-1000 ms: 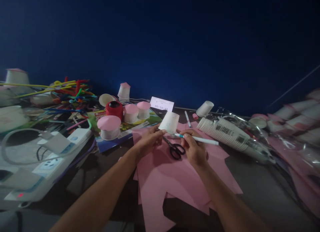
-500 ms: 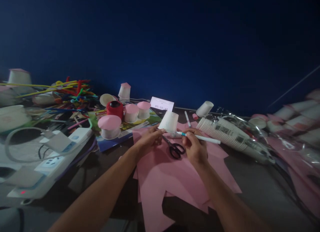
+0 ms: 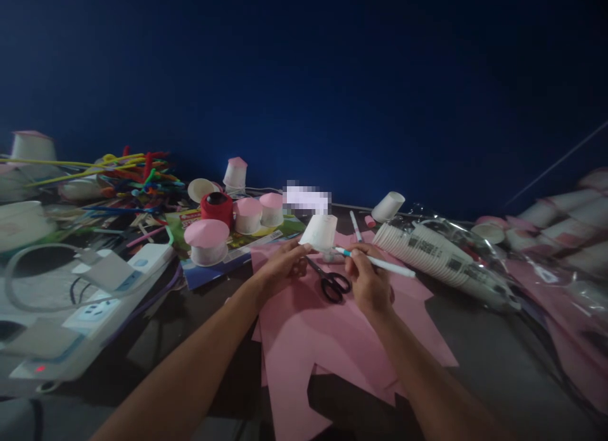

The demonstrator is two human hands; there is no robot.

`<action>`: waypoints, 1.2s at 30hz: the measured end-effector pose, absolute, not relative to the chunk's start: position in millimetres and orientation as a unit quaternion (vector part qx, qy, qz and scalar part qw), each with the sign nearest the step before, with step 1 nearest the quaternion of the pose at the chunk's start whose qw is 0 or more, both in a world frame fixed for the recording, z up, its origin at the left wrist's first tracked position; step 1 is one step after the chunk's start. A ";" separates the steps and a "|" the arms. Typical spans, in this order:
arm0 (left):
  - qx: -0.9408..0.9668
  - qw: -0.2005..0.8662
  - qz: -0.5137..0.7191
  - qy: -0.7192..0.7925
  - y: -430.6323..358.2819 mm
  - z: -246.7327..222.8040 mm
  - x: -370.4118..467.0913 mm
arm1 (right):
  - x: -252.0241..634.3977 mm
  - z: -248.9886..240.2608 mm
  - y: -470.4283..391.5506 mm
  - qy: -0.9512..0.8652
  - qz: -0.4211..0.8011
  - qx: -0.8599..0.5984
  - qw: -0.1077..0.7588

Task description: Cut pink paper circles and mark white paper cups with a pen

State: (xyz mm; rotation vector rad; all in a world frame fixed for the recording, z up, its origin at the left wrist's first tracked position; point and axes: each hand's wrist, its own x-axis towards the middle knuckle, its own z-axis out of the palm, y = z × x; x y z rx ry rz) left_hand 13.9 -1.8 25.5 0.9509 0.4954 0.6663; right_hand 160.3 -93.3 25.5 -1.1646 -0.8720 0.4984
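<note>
Blue wall (image 3: 304,80) behind a dark surface (image 3: 494,358). Toward its back edge, left hand (image 3: 289,263) pinches one upturned cup (image 3: 320,232), right hand (image 3: 373,282) grips one marker (image 3: 392,267); nearby, one pair of scissors (image 3: 323,274), three squat pink-topped cups (image 3: 248,215).

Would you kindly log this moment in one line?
left hand: touching white cup | right hand: holding marker | scissors: on pink paper
</note>
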 end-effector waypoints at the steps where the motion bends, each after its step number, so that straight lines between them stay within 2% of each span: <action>1: 0.441 0.808 0.312 0.233 -1.8 26.1 13.7 | 160.4 25.6 -92.4 -0.376 0.226 -0.515 0.737; 5: 0.436 0.816 0.301 0.231 -2.7 27.8 13.2 | 164.0 27.5 -88.3 -0.344 0.238 -0.450 0.789; 11: 0.448 0.811 0.300 0.229 -2.9 26.9 13.1 | 170.7 27.8 -84.4 -0.308 0.237 -0.475 0.790; 19: 0.510 0.771 0.295 0.244 -8.0 28.8 15.5 | 172.6 24.0 -87.5 -0.391 0.172 -0.538 0.727; 23: 0.536 0.744 0.303 0.259 -11.9 30.3 17.9 | 175.7 22.4 -89.2 -0.415 0.180 -0.563 0.692; 31: 0.357 0.872 0.282 0.181 -8.6 34.5 9.9 | 173.8 24.3 -87.7 -0.381 0.271 -0.489 0.736; 36: 0.287 0.900 0.305 0.119 -7.3 39.4 0.3 | 170.7 26.1 -90.1 -0.409 0.273 -0.476 0.730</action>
